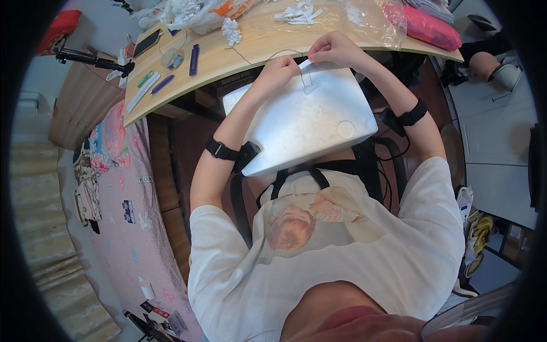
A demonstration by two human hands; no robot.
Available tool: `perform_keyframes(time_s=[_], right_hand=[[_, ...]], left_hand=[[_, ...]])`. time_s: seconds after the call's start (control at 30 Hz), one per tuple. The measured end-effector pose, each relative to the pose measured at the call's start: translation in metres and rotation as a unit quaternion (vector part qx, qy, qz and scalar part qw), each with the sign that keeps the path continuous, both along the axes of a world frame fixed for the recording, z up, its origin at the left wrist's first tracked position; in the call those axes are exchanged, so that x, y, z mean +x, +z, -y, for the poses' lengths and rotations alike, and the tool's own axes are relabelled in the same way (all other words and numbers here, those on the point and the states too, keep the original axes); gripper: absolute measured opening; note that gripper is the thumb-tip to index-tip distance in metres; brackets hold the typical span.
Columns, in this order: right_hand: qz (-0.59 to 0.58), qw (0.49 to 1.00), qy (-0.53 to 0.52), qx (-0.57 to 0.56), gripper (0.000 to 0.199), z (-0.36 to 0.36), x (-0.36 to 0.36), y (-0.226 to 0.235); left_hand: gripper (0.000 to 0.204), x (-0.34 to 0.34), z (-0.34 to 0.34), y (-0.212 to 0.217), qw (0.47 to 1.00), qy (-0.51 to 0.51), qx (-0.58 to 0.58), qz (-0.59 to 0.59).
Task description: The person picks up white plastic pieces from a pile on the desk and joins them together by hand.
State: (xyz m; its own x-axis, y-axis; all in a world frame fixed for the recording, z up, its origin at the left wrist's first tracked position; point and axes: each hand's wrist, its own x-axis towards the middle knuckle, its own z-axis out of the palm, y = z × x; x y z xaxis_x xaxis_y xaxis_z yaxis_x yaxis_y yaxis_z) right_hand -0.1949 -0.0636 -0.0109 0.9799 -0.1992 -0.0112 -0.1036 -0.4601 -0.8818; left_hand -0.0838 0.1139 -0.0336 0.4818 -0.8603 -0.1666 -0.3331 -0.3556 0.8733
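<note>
Over the far end of a white foam box (307,125) on my lap, my two hands meet at a small white strip (305,65). My left hand (279,72) is closed round its near end, and my right hand (335,50) pinches the other end between thumb and fingers. A thin dark thread (245,58) runs from a ruffled white bundle (231,32) on the table to my hands. Some thread also hangs down onto the box, by a small clear piece (310,88). How the thread meets the strip is too small to tell.
Beyond the box is a wooden table (250,43) with a pile of white strips (299,13), plastic bags (199,14), a purple pen-like tool (194,60), green scissors (145,78) and a phone (147,43). A pink package (430,28) lies far right; a bed (134,211) stands left.
</note>
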Motion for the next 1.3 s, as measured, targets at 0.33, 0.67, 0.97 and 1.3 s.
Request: perform_keyframes(time_s=[0.33,0.67,0.97,1.3], right_hand=[[-0.066,0.984,0.039,-0.162,0.012,-0.013,-0.005,-0.008],[-0.084,0.983,0.051,-0.158,0.011,-0.013,-0.008,-0.021],[-0.115,0.973,0.037,-0.196,0.011,-0.013,-0.008,-0.019],[-0.134,0.968,0.053,-0.205,0.014,-0.014,-0.015,-0.006]], left_hand=[[0.025,-0.004,0.006,-0.02,0.994,-0.063,0.074,0.057],[0.024,-0.008,0.009,-0.031,0.989,-0.066,0.103,0.084],[0.02,-0.017,0.011,-0.023,0.978,-0.068,0.137,0.141],[0.022,-0.004,0.005,-0.028,0.984,-0.078,0.103,0.124]])
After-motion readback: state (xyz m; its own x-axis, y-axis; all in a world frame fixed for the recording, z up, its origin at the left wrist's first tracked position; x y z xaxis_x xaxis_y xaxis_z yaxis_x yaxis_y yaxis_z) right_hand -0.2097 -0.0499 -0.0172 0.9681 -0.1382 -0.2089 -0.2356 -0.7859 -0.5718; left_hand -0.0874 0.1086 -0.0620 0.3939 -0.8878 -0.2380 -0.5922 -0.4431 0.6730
